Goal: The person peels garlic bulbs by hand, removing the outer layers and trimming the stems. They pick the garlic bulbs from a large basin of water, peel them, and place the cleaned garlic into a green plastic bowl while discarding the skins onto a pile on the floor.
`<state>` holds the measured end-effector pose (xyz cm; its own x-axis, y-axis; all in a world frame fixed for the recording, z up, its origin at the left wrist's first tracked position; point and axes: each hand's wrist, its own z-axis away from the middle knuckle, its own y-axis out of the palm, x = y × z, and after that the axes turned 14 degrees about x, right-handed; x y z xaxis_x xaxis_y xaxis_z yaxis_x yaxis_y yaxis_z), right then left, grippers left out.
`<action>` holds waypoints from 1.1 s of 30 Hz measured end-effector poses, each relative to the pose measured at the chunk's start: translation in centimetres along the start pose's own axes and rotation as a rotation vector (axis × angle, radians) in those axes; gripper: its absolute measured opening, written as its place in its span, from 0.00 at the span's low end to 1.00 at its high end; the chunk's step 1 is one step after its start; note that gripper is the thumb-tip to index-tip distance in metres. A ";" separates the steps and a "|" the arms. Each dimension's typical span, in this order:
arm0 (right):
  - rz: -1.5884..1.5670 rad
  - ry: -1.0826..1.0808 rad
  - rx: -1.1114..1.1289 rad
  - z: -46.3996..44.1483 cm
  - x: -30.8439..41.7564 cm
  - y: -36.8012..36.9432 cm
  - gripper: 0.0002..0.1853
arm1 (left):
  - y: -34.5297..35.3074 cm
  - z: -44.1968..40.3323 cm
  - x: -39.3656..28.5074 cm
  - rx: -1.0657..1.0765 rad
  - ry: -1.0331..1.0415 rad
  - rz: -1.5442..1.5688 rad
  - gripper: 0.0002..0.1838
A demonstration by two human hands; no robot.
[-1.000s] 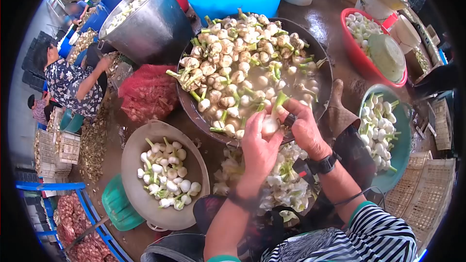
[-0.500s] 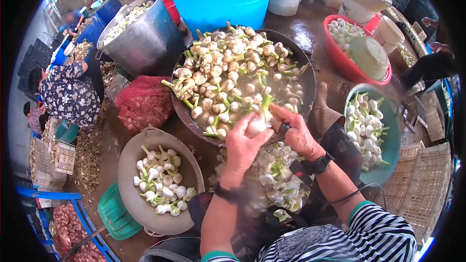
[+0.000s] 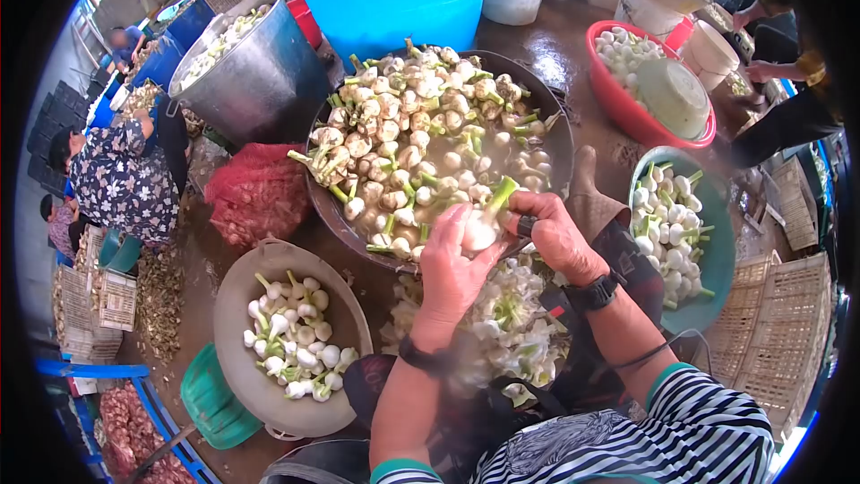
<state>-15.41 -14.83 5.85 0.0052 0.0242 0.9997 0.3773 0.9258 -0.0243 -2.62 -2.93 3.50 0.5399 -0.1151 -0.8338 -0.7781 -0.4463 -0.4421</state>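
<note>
My left hand (image 3: 455, 260) is wrapped round a white garlic bulb (image 3: 480, 233) with a short green stalk, above the near rim of a wide dark pan (image 3: 315, 193). My right hand (image 3: 557, 235) is closed on a small dark-handled tool (image 3: 526, 225) beside the bulb. Many unpeeled bulbs (image 3: 403, 116) are heaped in murky water in the pan. Below my hands lies a pile of pale peelings (image 3: 515, 323). A grey bowl (image 3: 237, 305) at the lower left holds white bulbs.
A teal basin (image 3: 721, 255) and a red basin (image 3: 703, 134) with bulbs stand on the right. Behind the pan are a metal pot (image 3: 269, 72) and a blue tub (image 3: 399, 4). A red net sack (image 3: 257, 193) lies left. One person (image 3: 125, 179) sits left; another person's arms show upper right.
The view has shifted a little. The bulb's stalk swung upright and now leans right, with both hands still at the bulb. At the right edge, another person has come further into view.
</note>
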 end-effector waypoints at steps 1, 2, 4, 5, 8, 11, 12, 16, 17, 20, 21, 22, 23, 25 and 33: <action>-0.022 -0.013 -0.022 -0.2 0.1 0.4 0.14 | -0.1 -0.2 0.0 -0.010 0.019 -0.051 0.31; -0.044 -0.024 -0.044 -0.3 0.0 1.0 0.15 | 0.0 -0.3 0.0 -0.019 0.036 -0.101 0.31; -0.107 0.028 -0.115 -0.3 -1.4 1.2 0.16 | 0.2 -0.2 -0.1 0.003 0.059 -0.131 0.31; -0.091 -0.020 -0.072 0.0 -1.5 0.7 0.17 | 0.1 -0.2 0.0 0.031 0.071 -0.116 0.32; -0.139 -0.238 0.036 0.5 -1.7 -0.4 0.16 | -0.5 0.1 -0.3 0.114 -0.189 0.543 0.32; -0.384 0.043 -0.037 0.7 -1.3 0.2 0.09 | -1.5 0.4 1.1 0.305 -0.329 1.315 0.24; -0.420 0.011 -0.051 0.6 -1.5 0.6 0.08 | -1.7 0.5 2.4 0.308 -0.375 1.433 0.23; -0.156 0.066 -0.127 0.4 -0.6 2.2 0.07 | -0.4 -0.6 0.4 0.012 -0.575 1.213 0.20; -0.225 0.071 -0.123 0.5 -0.7 2.2 0.07 | 0.1 -0.6 0.2 0.036 -0.511 1.164 0.20; -0.370 0.079 -0.045 0.7 -0.3 2.5 0.08 | 0.2 0.3 0.6 0.093 -0.415 1.092 0.19; -0.378 0.098 -0.059 0.8 -0.4 2.5 0.08 | -0.3 0.3 0.8 0.106 -0.465 1.190 0.19; -0.439 0.098 -0.144 0.6 -1.2 2.4 0.08 | -0.2 0.7 2.0 0.092 -0.423 1.309 0.21; -0.497 0.095 -0.235 0.3 -2.3 2.2 0.07 | 0.0 1.1 3.1 0.085 -0.370 1.424 0.23; -0.945 -0.028 -0.292 0.0 -3.8 1.2 0.06 | -0.5 1.1 2.1 0.154 -0.192 1.597 0.26; 1.095 0.352 -0.026 3.9 -7.8 0.4 0.12 | -0.9 0.5 0.8 0.112 -0.141 1.611 0.26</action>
<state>-18.90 -13.23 -1.96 0.5984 0.7006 0.3887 0.0299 0.4653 -0.8847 -1.66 -2.17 3.05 -0.8430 -0.2939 -0.4505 -0.4991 0.1149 0.8589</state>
